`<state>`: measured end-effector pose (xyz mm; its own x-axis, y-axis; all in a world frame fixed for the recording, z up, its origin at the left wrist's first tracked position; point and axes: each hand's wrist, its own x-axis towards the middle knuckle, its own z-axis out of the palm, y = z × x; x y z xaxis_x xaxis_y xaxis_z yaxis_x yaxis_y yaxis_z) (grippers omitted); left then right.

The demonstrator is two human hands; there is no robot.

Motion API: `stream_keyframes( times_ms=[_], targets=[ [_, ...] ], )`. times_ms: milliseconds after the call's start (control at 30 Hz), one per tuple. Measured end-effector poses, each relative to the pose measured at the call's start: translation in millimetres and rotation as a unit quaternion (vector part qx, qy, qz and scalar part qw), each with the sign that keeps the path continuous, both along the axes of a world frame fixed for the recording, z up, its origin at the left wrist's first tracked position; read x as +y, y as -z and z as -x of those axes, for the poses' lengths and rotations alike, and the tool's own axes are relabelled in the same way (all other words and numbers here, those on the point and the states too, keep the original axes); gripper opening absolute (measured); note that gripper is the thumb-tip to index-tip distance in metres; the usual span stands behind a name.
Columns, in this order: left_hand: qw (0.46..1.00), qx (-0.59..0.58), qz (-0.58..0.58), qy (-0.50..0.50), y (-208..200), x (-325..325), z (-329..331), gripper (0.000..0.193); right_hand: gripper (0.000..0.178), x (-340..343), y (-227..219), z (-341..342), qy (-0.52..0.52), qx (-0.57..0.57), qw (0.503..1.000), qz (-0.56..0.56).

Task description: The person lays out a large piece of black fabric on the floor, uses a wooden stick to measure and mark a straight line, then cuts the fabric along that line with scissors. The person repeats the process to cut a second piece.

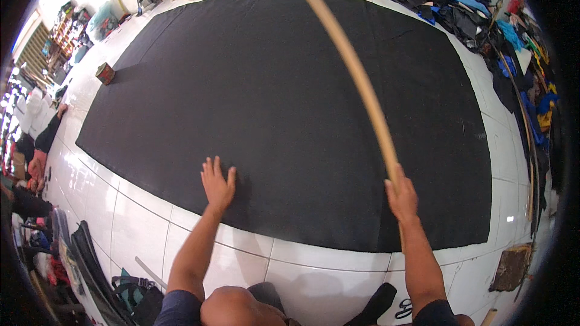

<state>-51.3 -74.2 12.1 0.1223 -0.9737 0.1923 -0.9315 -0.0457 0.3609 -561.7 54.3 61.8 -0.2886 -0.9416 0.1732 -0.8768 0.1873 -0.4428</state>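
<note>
A large black cloth (260, 84) is spread over the white tiled floor in front of me. My right hand (403, 196) is closed around a long, pale wooden stick (356, 72) near its lower end. The stick reaches away from me across the cloth to its far edge, and its far end is blurred. Fingers spread, my left hand (219, 184) is over the cloth's near edge, with nothing in it. Whether its palm presses on the cloth I cannot tell.
Scissors (403, 309) lie on the floor by my right forearm. A small tin (105, 73) stands at the cloth's left edge. Heaped fabrics (465, 6) line the right wall. At lower left is a dark bag (138, 293). Another person's arm (51, 130) shows at far left.
</note>
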Motion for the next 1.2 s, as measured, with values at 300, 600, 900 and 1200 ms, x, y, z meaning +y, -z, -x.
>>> stream_keyframes(
  times_ms=[300, 600, 900, 1200],
  targets=[
    [0.984, -0.120, -0.075, -0.108, 8.4, -153.1, -4.9, 0.082, 0.050, -167.6, 28.0, -113.1, -0.231, 0.123, 0.958, -0.120],
    [0.960, -0.072, -0.113, -0.246, 25.6, -181.6, 2.6, 0.085, 0.053, -300.7, 34.7, -13.3, -0.038, 0.090, 0.982, -0.160],
    [0.961, -0.058, -0.093, -0.254, 24.7, -186.9, -2.4, 0.084, 0.054, -427.7, 16.0, -63.2, -0.068, 0.121, 0.987, -0.085],
    [0.952, -0.012, -0.174, -0.253, 20.8, -186.8, -9.9, 0.090, 0.049, -628.4, 13.6, -262.4, -0.313, 0.168, 0.932, -0.073]
  ],
)
